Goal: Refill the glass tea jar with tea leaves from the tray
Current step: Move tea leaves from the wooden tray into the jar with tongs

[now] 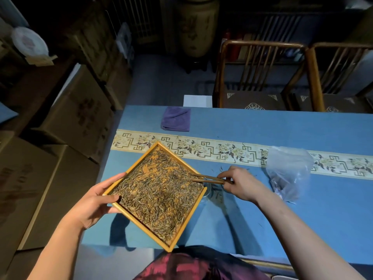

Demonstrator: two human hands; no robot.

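My left hand (96, 201) grips the left corner of a square wooden tray (182, 226), held above the blue table and turned like a diamond. Dry tea leaves (159, 190) cover its floor. My right hand (241, 183) holds wooden tongs (210, 178) whose tips reach into the leaves at the tray's right corner. The glass tea jar (209, 191) stands on the table just under that corner, mostly hidden by the tray; only part of its rim shows.
A clear plastic bag (288, 172) lies on the table to the right. A folded purple cloth (176, 118) sits at the far edge. Two wooden chairs (260, 77) stand behind the table, cardboard boxes (66, 126) to the left. A few loose leaves lie near my right hand.
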